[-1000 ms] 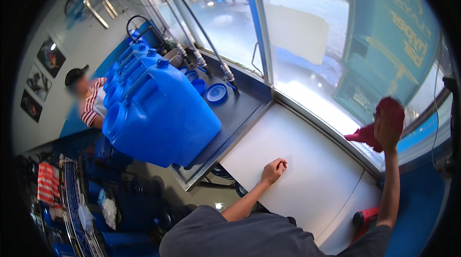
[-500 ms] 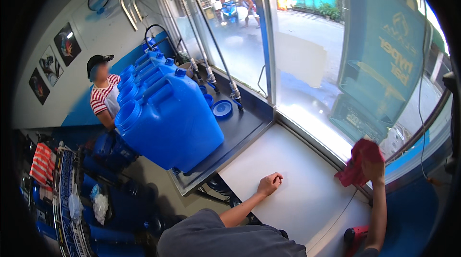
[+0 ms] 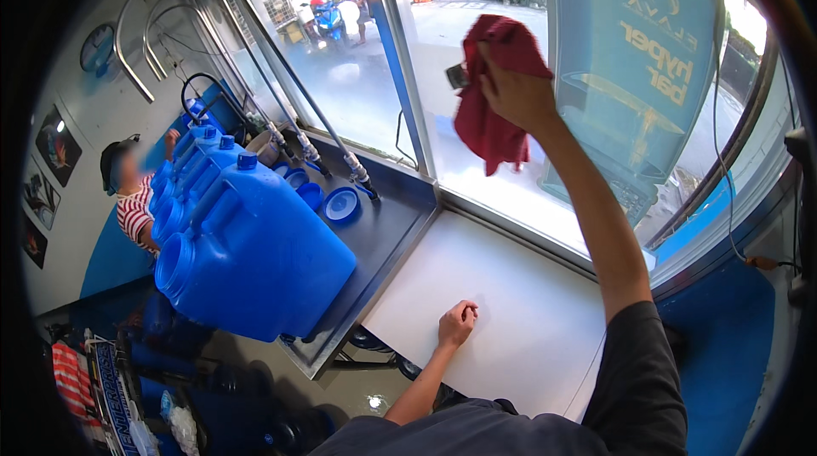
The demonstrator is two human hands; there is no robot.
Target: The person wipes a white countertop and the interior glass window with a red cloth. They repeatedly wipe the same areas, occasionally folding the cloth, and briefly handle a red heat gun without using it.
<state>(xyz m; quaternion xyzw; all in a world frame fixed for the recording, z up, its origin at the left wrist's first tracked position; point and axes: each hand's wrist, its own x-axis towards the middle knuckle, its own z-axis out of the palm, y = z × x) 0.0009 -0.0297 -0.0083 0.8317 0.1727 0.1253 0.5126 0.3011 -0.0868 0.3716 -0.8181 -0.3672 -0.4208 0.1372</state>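
Observation:
My right hand (image 3: 517,97) is raised in front of the window glass, its fingers gripping a dark red cloth (image 3: 502,137) that hangs down below them. Whether the cloth touches the glass I cannot tell. A small dark piece (image 3: 457,76) shows at the cloth's left edge; its kind is unclear. My left hand (image 3: 458,324) rests as a loose fist on the white tabletop (image 3: 519,345), with nothing visible in it.
Left of the table, large blue water jugs (image 3: 264,243) stand in a row on a metal counter (image 3: 396,230). Blue caps (image 3: 342,206) lie beside metal filling pipes (image 3: 357,168). Behind the jugs is a person in a striped shirt (image 3: 134,211). A cable (image 3: 722,158) hangs at the right.
My right hand has lifted the red cloth from the window's lower right up and leftward across the glass. My left fist stays on the table. The view has shifted to the right.

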